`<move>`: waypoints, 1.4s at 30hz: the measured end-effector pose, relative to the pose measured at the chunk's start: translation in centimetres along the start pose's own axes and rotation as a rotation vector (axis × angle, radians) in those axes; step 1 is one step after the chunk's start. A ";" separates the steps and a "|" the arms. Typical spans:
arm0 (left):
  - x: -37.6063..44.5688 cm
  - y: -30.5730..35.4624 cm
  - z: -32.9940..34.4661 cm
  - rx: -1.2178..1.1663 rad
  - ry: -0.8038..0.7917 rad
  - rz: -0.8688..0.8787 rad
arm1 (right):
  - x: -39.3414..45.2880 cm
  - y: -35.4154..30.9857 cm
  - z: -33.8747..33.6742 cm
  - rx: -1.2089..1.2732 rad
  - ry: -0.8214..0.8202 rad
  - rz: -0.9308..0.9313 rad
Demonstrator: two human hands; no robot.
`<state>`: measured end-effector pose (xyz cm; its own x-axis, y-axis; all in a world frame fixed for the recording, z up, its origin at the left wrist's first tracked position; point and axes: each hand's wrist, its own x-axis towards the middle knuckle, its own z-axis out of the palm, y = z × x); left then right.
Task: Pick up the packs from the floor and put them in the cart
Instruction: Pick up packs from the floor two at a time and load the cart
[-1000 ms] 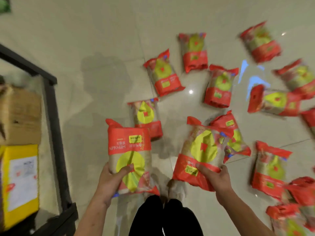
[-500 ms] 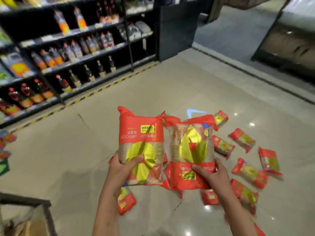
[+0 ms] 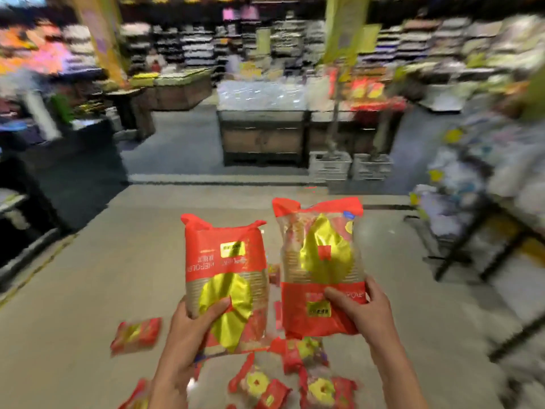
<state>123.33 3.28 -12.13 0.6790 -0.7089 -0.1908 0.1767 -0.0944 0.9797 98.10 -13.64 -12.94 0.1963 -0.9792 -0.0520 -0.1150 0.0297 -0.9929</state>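
both hands hold a pack upright above the floor (image 3: 88, 290), side by side and a little apart. the left hand (image 3: 191, 326) grips the lower edge of the left pack (image 3: 225, 278), thumb laid across its yellow circle and fingers curled behind; this pack has its red band with the yellow label at the top. the right hand (image 3: 361, 312) grips the lower corner of the right pack (image 3: 320, 267), thumb pressed on the red band beside its yellow label, fingers wrapped round the edge. through the clear middle of each pack a pale filling shows, too blurred to tell what it is. more red and yellow packs lie on the floor below the hands, one alone to the left (image 3: 135, 335) and a cluster between the forearms (image 3: 295, 376). ahead stands a dark display counter (image 3: 262, 137) heaped with clear-wrapped goods, two pale crates (image 3: 349, 166) on the floor beside it. the shelves are blurred.
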 end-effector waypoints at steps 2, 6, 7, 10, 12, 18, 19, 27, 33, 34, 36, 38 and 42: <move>2.4 -0.2 5.2 0.022 -0.115 -0.014 | 0.6 0.8 -4.8 0.020 0.128 0.039; 5.6 -0.5 16.8 0.073 -0.383 -0.049 | 1.1 1.2 -12.8 0.080 0.371 0.084; 5.9 -0.6 19.6 0.078 -0.464 -0.059 | 1.1 1.2 -14.6 0.106 0.424 0.084; 6.7 -1.1 27.9 0.113 -0.656 -0.066 | 0.6 1.1 -19.6 0.144 0.560 0.085; 6.5 -1.5 33.2 0.137 -0.770 -0.074 | -0.5 1.5 -22.8 0.166 0.679 0.101; 2.1 -4.8 46.6 0.212 -1.061 -0.111 | -5.5 4.5 -30.9 0.210 1.018 0.151; 0.9 -5.5 48.4 0.233 -1.097 -0.121 | -6.5 5.2 -32.1 0.217 1.063 0.165; -9.5 -12.5 63.3 0.381 -1.299 -0.224 | -12.4 10.4 -45.7 0.245 1.297 0.238; -17.2 -16.8 72.4 0.354 -1.258 -0.225 | -15.1 12.0 -59.3 0.238 1.318 0.255; -18.4 -16.8 73.8 0.341 -1.254 -0.225 | -15.2 12.0 -61.3 0.246 1.322 0.249; -20.2 -17.2 77.1 0.329 -1.257 -0.231 | -15.2 12.6 -64.9 0.265 1.317 0.244; -21.8 -17.8 80.6 0.328 -1.267 -0.248 | -14.8 13.4 -68.3 0.285 1.295 0.254; -23.8 -19.3 88.1 0.349 -1.223 -0.229 | -12.8 15.0 -75.6 0.301 1.250 0.287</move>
<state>41.00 -39.59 -21.12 -0.4641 -0.8107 -0.3569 -0.1182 -0.3426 0.9320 20.22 -15.87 -19.13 -0.8443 -0.4497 -0.2915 0.2501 0.1505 -0.9565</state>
